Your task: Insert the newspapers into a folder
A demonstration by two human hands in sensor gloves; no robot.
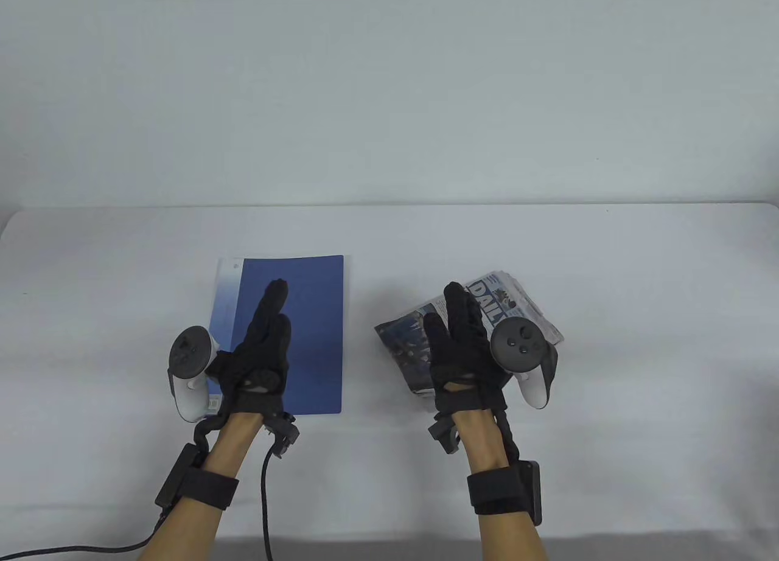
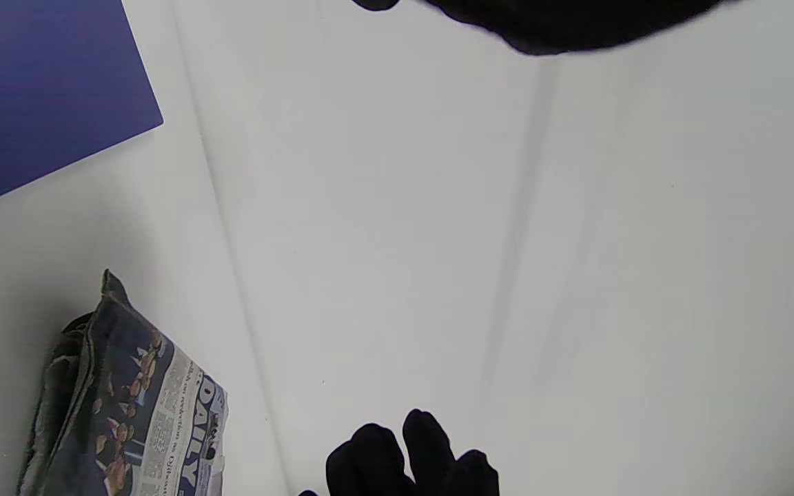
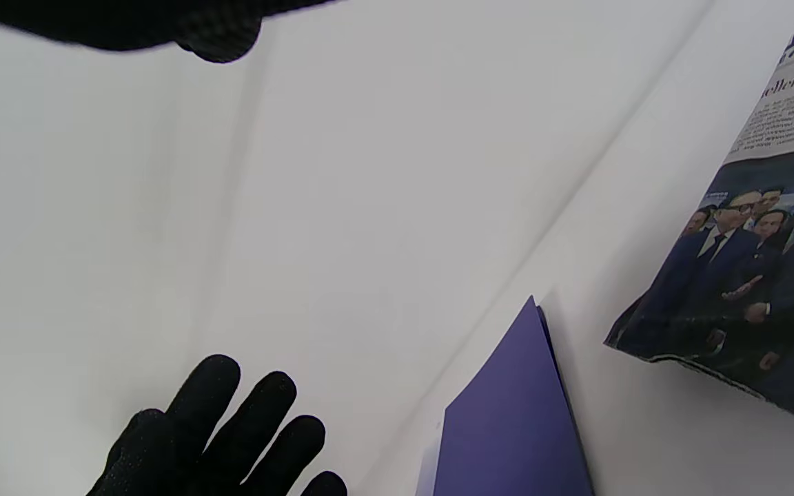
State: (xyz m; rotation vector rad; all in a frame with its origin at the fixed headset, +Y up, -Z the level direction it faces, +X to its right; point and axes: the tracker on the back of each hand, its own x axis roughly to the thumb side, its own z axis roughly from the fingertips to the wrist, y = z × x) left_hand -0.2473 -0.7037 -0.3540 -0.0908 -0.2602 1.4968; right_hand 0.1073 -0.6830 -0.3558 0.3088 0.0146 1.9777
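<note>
A dark blue folder (image 1: 316,342) lies flat and closed on the white table at centre left, with a paler strip showing along its left edge. A folded newspaper (image 1: 517,299) lies at centre right. My left hand (image 1: 268,330) is over the folder with fingers stretched out, holding nothing. My right hand (image 1: 453,324) is over the newspaper with fingers stretched out, holding nothing. I cannot tell whether either hand touches what is under it. The left wrist view shows a folder corner (image 2: 38,89) and the newspaper (image 2: 142,420). The right wrist view shows the folder (image 3: 507,420) and the newspaper (image 3: 748,275).
The white table (image 1: 639,293) runs back to a pale wall. A black cable (image 1: 265,500) trails from my left wrist to the front edge. Bare table lies between the folder and the newspaper.
</note>
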